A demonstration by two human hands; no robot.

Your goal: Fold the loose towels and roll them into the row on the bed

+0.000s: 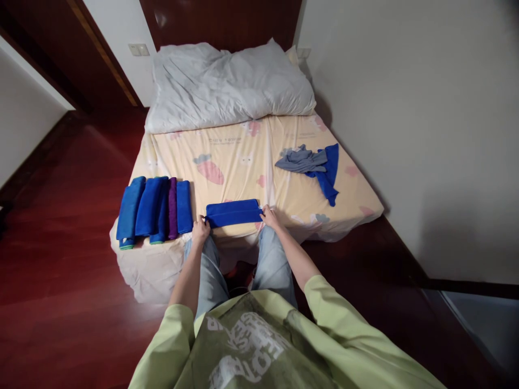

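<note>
A blue towel (233, 212), folded into a long strip, lies at the front edge of the bed between my hands. My left hand (200, 229) pinches its left end, and my right hand (268, 216) grips the right end. To the left sits a row of several folded towels: a teal-blue one (130, 210), a blue one (151, 208), a purple one (172, 209) and another blue one (184, 207) nearest my left hand. Crumpled on the right side are a grey cloth (302, 161) and a blue cloth (330, 170), partly overlapping.
The bed (239, 156) has a yellow sheet printed with carrots and rabbits. A bulky white quilt (227, 86) lies across its head, against a dark headboard (219, 21). A wall (425, 135) stands on the right; dark red floor (60, 259) extends on the left.
</note>
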